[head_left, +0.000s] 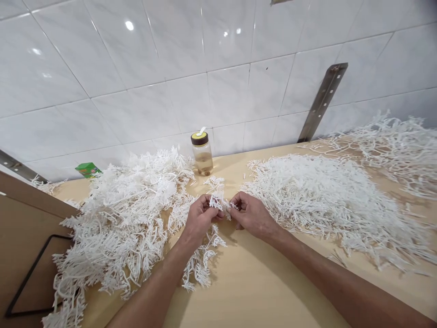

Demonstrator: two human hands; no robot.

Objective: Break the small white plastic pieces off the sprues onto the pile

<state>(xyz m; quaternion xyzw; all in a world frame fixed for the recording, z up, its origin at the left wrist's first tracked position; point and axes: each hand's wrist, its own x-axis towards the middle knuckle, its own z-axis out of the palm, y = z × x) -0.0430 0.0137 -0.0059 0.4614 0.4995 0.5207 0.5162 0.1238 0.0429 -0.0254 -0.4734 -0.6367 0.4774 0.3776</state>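
My left hand pinches a white branching plastic sprig between thumb and fingers, just above the tabletop. From the right, my right hand has its fingertips closed on small white strands at the sprig's side. Whether those strands are still joined to the sprig I cannot tell. Beneath my left hand and wrist a longer white sprig trails over the table. To the left a large heap of tufted white sprigs reaches close to my left forearm. A heap of thin white pieces spreads to the right of my right hand.
A clear bottle with a yellow and dark lid stands by the tiled wall. Bare white branching stems lie at the far right. A green box sits behind the left heap. A brown carton borders the left side.
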